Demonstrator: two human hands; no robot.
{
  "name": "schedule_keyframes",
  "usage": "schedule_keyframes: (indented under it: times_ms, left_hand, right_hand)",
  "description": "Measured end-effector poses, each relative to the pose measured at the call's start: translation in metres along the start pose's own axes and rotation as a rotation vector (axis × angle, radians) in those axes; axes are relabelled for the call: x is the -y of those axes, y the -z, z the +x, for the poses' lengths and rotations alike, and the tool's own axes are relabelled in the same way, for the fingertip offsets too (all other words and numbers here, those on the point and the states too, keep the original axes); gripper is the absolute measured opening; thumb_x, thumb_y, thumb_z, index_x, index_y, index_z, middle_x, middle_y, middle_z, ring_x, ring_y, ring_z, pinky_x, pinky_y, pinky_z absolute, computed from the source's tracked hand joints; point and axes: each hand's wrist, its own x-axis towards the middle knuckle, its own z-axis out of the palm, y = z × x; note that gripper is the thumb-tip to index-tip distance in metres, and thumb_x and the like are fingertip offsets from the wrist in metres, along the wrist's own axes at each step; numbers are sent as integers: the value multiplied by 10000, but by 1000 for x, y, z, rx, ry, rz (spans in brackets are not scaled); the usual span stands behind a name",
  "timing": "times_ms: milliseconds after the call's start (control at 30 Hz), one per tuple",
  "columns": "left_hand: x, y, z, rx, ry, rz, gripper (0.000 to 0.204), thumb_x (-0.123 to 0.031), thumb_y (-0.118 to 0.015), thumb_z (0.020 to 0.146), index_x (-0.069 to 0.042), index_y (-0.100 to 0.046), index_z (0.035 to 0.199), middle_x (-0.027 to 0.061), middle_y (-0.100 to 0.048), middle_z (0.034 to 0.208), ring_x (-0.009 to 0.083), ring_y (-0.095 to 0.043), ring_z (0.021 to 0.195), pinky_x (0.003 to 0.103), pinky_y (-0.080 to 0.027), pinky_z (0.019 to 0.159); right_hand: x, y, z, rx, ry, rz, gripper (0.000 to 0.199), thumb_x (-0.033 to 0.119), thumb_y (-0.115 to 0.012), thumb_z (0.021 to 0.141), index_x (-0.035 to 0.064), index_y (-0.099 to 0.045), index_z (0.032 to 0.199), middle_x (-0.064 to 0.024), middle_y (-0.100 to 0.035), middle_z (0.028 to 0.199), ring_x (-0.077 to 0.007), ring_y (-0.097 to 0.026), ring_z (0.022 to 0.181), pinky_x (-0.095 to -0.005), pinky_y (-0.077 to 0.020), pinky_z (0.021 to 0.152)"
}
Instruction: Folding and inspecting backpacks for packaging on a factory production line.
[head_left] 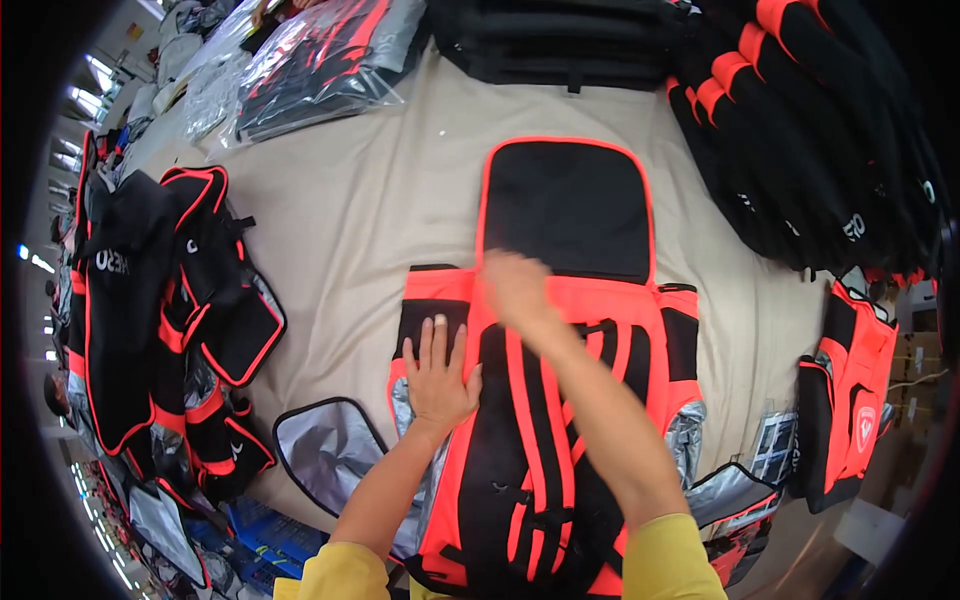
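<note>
A red and black backpack [460,490] lies in front of me with its shoulder straps facing up. Its black lid flap [565,205], edged in red, is folded out flat away from me. My left hand [440,378] rests palm down on the pack's left side, beside a black side panel, fingers stretched out. Over the seam between lid and body, at the left, is my right hand [515,290]. It is blurred by motion and its fingers look curled; whether anything is in them I cannot make out. Silver lining shows along both sides of the pack.
Beige cloth [350,230] covers the table. Black and red bags [130,310] pile up at the left. A clear plastic-wrapped bag [330,70] lies far left. More black bags [790,140] stack at the far right, with a red and black bag [850,400] below them.
</note>
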Motion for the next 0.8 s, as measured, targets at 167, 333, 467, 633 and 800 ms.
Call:
schedule_keyframes:
  times_ms: [167,333,467,633,800]
  left_hand:
    - [24,14,-11,-8,57,46,694,-423,-629,958,-87,-541,1559,241,-409,1663,398,-306,1593,637,-153,1273]
    - [3,4,5,-5,10,7,694,-419,-624,959,-97,-532,1567,231,-396,1674,392,-308,1593,632,-148,1276]
    - [16,6,-4,8,46,41,695,-418,-616,960,-99,-528,1571,228,-393,1677,392,-309,1592,635,-155,1275]
    - [15,6,-2,9,13,50,681,-369,-596,973,-115,-497,1598,210,-357,1708,382,-290,1604,635,-177,1270]
    - [19,-9,-4,3,-7,124,639,-294,-525,1010,-194,-448,1637,151,-350,1730,332,-300,1615,603,-193,1275]
  right_hand:
    - [4,51,12,-71,44,270,389,351,-713,989,-31,-719,1063,-243,-747,1082,-452,-729,966,-531,-586,861]
    - [-170,97,5,-574,-610,11,457,280,-717,996,-24,-656,1331,-217,-711,1196,-370,-710,1053,-456,-578,922]
    - [-145,130,-60,-2,-473,1007,582,186,-802,942,-40,-599,1438,-159,-737,1101,-245,-705,1071,-400,-559,951]
    - [-192,62,-221,-221,23,504,233,-141,-648,789,59,-723,883,-64,-704,1204,-294,-634,1283,-393,-500,1056]
    - [-190,37,-230,-325,5,413,161,-82,-685,766,74,-704,801,-56,-706,1189,-337,-597,1306,-404,-489,1069]
